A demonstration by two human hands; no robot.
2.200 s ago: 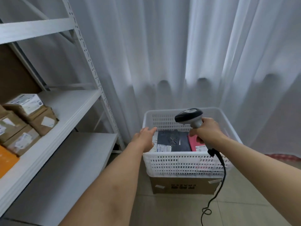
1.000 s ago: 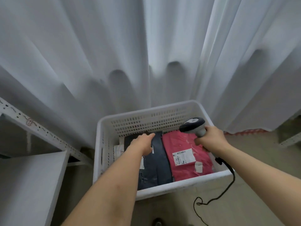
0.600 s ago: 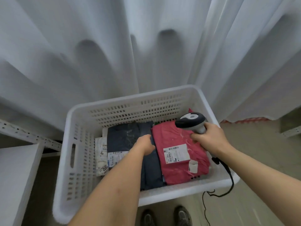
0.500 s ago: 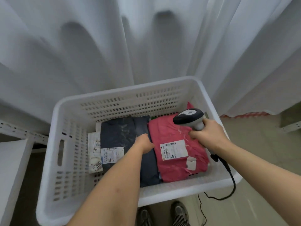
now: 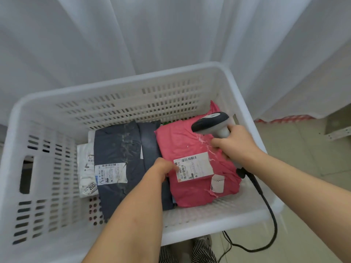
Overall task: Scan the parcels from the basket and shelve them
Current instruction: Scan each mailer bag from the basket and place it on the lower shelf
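A white slotted basket (image 5: 47, 168) holds three parcels. A pink mailer bag (image 5: 190, 141) with a white label lies on the right, a dark grey bag (image 5: 121, 149) sits in the middle, and a white bag (image 5: 85, 164) peeks out at the left. My left hand (image 5: 163, 168) reaches down and grips the pink bag's left edge beside its label. My right hand (image 5: 235, 145) holds a grey and black barcode scanner (image 5: 210, 124) over the pink bag's far right part. The scanner's black cable (image 5: 266, 209) hangs over the basket's rim.
White curtains (image 5: 152, 35) hang right behind the basket. Tiled floor (image 5: 303, 168) shows to the right, with a metal shelf foot (image 5: 338, 131) at the far right edge. Striped shoes (image 5: 190, 253) show under the basket's near rim.
The view has closed in on the basket and the shelf has left the frame. My left hand went from the dark bag to the pink bag's edge. The scanner stayed over the pink bag.
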